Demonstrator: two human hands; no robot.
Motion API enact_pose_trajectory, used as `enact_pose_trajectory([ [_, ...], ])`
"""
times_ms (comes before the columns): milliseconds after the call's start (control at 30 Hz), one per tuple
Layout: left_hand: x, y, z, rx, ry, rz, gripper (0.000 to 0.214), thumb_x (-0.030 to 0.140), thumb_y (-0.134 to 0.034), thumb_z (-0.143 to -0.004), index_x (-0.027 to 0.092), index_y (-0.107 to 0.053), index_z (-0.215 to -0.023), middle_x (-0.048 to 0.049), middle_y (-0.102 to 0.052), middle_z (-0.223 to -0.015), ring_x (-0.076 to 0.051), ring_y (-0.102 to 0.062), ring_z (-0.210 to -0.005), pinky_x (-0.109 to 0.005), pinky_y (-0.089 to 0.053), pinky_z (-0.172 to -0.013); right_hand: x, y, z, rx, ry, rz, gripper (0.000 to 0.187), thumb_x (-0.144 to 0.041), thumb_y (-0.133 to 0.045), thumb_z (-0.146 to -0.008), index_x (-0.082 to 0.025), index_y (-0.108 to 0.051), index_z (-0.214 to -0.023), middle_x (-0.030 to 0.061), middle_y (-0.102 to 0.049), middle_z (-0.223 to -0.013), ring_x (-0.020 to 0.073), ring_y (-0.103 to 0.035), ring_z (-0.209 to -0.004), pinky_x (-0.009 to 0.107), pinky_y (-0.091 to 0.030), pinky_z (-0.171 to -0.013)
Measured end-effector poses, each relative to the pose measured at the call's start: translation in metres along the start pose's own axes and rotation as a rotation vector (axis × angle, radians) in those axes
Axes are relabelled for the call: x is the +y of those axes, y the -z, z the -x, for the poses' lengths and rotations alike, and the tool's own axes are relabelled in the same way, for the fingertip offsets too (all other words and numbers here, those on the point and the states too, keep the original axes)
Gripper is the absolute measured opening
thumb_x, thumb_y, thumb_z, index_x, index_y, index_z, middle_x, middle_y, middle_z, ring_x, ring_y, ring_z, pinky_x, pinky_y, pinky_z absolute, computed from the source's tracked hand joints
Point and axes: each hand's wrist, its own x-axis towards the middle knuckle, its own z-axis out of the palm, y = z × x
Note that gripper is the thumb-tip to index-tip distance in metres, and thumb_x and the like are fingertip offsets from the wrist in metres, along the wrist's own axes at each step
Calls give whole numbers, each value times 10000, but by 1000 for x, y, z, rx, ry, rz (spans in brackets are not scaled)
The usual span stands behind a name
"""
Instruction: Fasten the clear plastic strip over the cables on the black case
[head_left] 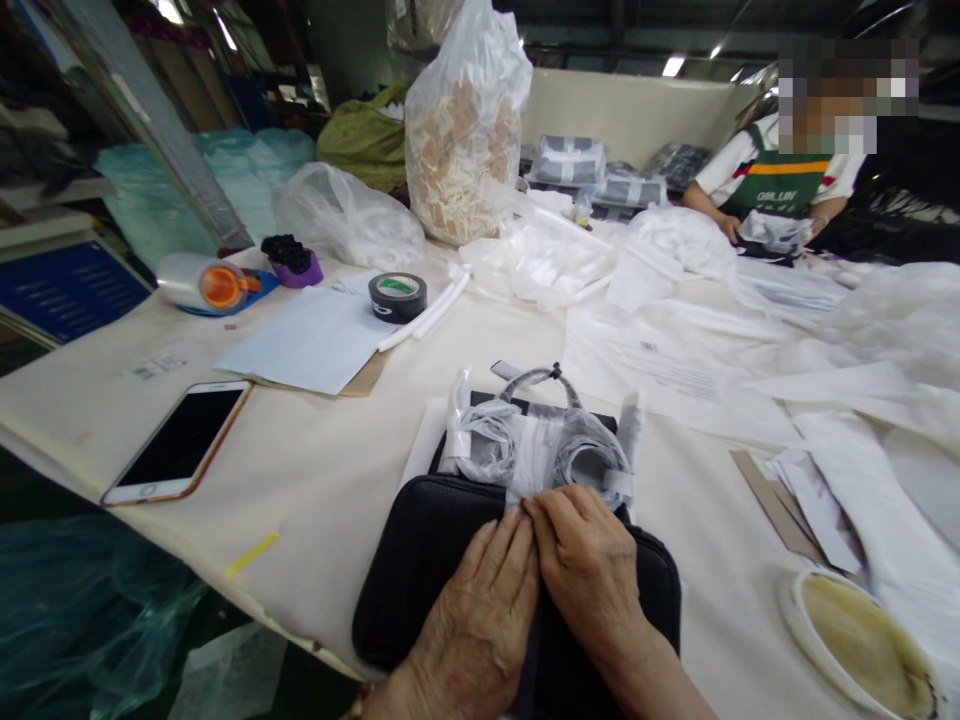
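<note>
A black bag lies on the cream table right in front of me. Its handles are wrapped in thin white paper and bundled on top of the bag. My left hand and my right hand rest side by side on the bag. Their fingertips are pressed together on the near edge of the paper wrapping, pinching it. A small grey looped strap sticks up behind the wrapped handles.
A phone lies at the left edge. Black tape roll, white sheets, an orange-cored film roll and plastic bags sit farther back. A round dish is at the right. Another person works across the table.
</note>
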Motion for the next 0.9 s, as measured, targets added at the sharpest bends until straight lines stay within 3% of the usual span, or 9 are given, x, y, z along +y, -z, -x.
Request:
enact_pose_trajectory([
  [233,-1,-2,3,-43,-26,-49,477,78,-260,-851,-23,-440,-1281,-220,-394,-1370,-296,-340,-1308,-385,-295,-1068,-2,2,-3,-49,-76,10,228,-151,-450,-879,-182,-598,-709,28,-553,-659,170,-541,-664,275,-387,-627],
  [367,-1,-4,5,-47,-41,-54,478,84,-248,-853,-17,-449,-1274,-216,-400,-1367,-308,-329,-1312,-394,-282,-1075,1,8,-10,-42,-91,12,220,-175,-402,-891,-161,-606,-972,32,-567,-716,157,-558,-602,256,-412,-554],
  [433,-1,-4,4,-68,-51,-64,483,90,-243,-856,-19,-435,-1285,-216,-386,-1377,-315,-314,-1319,-400,-268,-1082,5,13,-16,-55,-23,81,283,-138,-387,-885,-187,-587,-1078,35,-564,-773,132,-520,-528,233,-359,-460],
  [567,-1,-4,5,-75,-49,-71,493,85,-245,-849,-21,-421,-1296,-218,-388,-1374,-323,-312,-1318,-408,-259,-1086,10,19,-33,-168,222,319,260,-29,-479,-783,-207,-637,-887,51,-558,-789,171,-511,-593,267,-334,-497],
  [700,-1,-5,7,-65,-47,-58,496,79,-265,-833,-21,-430,-1290,-215,-386,-1377,-328,-305,-1321,-408,-259,-1089,9,16,-42,-259,318,322,202,-18,-554,-754,-194,-570,-657,46,-556,-725,213,-490,-689,334,-332,-612],
  [800,-2,-5,7,-76,-44,-47,507,73,-269,-822,-19,-421,-1297,-212,-366,-1393,-321,-295,-1328,-407,-268,-1090,10,8,-39,-232,330,303,190,-18,-528,-757,-182,-552,-663,54,-531,-704,221,-440,-691,349,-325,-631],
  [900,-2,-4,6,-67,-48,-49,514,63,-269,-808,-25,-423,-1291,-217,-358,-1396,-316,-296,-1328,-398,-291,-1080,17,3,-40,-109,297,306,213,-17,-462,-784,-172,-551,-667,81,-534,-739,225,-431,-712,343,-353,-636],
])
